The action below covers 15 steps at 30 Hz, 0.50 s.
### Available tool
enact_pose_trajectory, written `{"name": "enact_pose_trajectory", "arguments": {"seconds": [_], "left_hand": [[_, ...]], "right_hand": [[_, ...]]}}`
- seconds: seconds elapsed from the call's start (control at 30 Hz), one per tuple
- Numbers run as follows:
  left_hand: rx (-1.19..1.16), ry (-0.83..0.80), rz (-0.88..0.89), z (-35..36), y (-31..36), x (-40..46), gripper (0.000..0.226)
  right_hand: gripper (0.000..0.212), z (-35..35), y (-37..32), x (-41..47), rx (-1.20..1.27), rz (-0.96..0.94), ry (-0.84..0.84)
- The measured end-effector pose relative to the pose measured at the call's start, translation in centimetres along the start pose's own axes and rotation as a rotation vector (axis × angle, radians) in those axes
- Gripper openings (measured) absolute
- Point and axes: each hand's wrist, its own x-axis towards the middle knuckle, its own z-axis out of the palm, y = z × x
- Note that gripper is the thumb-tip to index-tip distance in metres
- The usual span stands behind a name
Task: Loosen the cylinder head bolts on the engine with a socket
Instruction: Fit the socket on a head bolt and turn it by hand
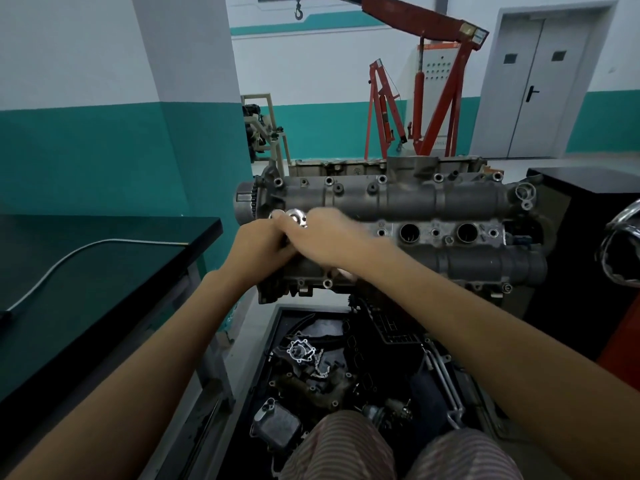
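Both hands meet at the left end of the engine (pixel 415 202), over the cylinder head. Left hand (pixel 258 245) has its fingers curled round a shiny metal tool (pixel 294 216), whose round chrome head pokes out just above the knuckles. Right hand (pixel 327 237) lies over the left, fingers curled onto the same tool; motion blur, so the exact grasp is hard to read. Cannot tell whether a socket is fitted, the hands cover that part. Which bolt the tool sits on is hidden under the fingers.

Right of the fingers, two open round holes (pixel 410 233) in the head show, with small bolt heads (pixel 381 232) between and beside them. More bolts (pixel 329 181) run along the far edge of the engine, beyond the fingers.

Below the hands, a black tray (pixel 273 327) on the floor holds loose engine parts and a chain (pixel 320 367). Black counter (pixel 86 271) to the left of the arms, a grey cable (pixel 69 256) lying on it. Red hoist (pixel 440 98) stands well behind the engine, near a grey door (pixel 540 84).
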Motion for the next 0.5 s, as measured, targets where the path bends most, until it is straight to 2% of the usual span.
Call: {"name": "enact_pose_trajectory", "arguments": {"seconds": [0.03, 0.07, 0.1, 0.17, 0.23, 0.33, 0.37, 0.4, 0.43, 0.47, 0.5], "left_hand": [[0.010, 0.010, -0.007, 0.2, -0.1, 0.0, 0.029], [0.014, 0.026, -0.011, 0.3, -0.1, 0.1, 0.029], [0.011, 0.039, -0.011, 0.4, -0.3, 0.1, 0.027], [0.000, 0.046, 0.002, 0.2, -0.2, 0.1, 0.021], [-0.007, 0.052, 0.029, 0.0, -0.2, -0.1, 0.019], [-0.016, 0.022, -0.012, -0.2, 0.1, 0.1, 0.019], [-0.009, -0.017, -0.056, -0.3, 0.2, 0.1, 0.019], [-0.012, -0.048, -0.085, -0.2, 0.1, 0.1, 0.024], [-0.028, -0.055, -0.106, -0.1, 0.0, 0.0, 0.034], [-0.048, -0.041, -0.107, -0.1, 0.0, -0.1, 0.040], [-0.072, -0.020, -0.102, -0.1, 0.0, -0.1, 0.036]], "right_hand": [[0.061, -0.5, 0.0, 0.2, -0.314, -0.080, 0.139], [0.063, -0.8, 0.0, 0.3, -0.504, -0.133, 0.242], [0.065, -0.9, -0.1, 0.4, -0.579, -0.172, 0.308], [0.066, -0.5, 0.2, 0.4, -0.548, -0.204, 0.352], [0.062, 0.1, 0.3, -0.3, -0.261, -0.123, 0.247], [0.053, 0.6, -0.1, -1.3, 0.618, 0.165, -0.218], [0.046, 1.0, -0.3, -1.5, 0.854, 0.233, -0.342], [0.039, 1.4, -0.5, -1.5, 0.977, 0.261, -0.389], [0.036, 1.6, -0.6, -1.5, 0.980, 0.264, -0.377], [0.036, 1.6, -0.7, -1.3, 0.839, 0.233, -0.314], [0.039, 1.2, -0.8, -1.2, 0.587, 0.161, -0.216]]}}
